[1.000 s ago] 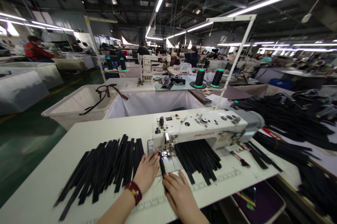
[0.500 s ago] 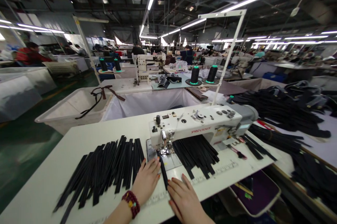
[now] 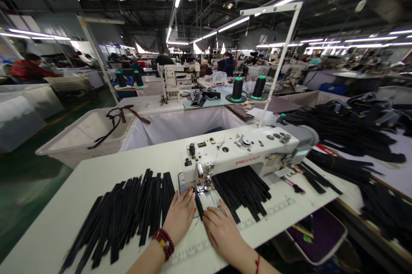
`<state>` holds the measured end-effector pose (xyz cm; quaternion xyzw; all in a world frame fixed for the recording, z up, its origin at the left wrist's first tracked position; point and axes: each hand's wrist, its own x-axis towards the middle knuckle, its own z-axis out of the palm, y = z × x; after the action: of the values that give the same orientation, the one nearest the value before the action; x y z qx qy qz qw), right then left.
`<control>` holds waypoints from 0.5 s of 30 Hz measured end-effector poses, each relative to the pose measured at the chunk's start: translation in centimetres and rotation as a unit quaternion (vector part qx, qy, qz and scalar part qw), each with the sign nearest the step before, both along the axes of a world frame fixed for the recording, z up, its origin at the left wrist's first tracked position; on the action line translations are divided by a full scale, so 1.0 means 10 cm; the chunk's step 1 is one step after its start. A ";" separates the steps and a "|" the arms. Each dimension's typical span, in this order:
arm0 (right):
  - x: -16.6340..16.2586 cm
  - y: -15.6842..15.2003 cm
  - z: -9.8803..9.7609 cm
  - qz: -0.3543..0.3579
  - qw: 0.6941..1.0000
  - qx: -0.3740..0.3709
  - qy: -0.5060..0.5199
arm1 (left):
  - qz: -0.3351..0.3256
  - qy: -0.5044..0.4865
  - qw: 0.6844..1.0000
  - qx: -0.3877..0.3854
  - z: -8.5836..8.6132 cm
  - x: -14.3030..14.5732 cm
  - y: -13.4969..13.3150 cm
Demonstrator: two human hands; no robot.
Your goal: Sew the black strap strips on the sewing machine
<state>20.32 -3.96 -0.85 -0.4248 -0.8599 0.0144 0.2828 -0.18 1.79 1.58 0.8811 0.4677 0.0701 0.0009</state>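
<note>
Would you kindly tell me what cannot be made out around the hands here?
Head view only:
- Needle under the sewing machine: too small, shadowed by the head.
- Black strip: mostly hidden between the left hand and right hand.
- Ruler markings at the table edge: blurred.

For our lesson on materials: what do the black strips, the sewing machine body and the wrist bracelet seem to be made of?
Black strips: likely leather or a synthetic lookalike, matte; flat, stiff-looking, cleanly cut edges.
Sewing machine body: seemingly painted metal, cream with slight gloss; rigid casing carrying knobs and printed red lettering.
Bracelet: round dark red beads, possibly wood or stone; too small to tell.
</note>
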 end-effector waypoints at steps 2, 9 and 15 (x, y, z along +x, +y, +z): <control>-0.01 0.08 -0.03 0.000 1.000 0.011 -0.019 | 0.004 0.003 1.000 0.006 -0.01 0.01 0.03; -0.09 0.32 0.05 -0.010 0.998 0.011 -0.062 | 0.008 -0.005 1.000 0.007 -0.04 0.00 0.10; -0.16 0.49 0.19 -0.034 0.996 0.022 -0.076 | 0.002 0.005 1.000 0.014 -0.06 -0.02 0.14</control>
<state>18.67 0.94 1.09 -0.4472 -0.8640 -0.0468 0.2266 -0.33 3.15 0.96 0.8805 0.4682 0.0725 -0.0138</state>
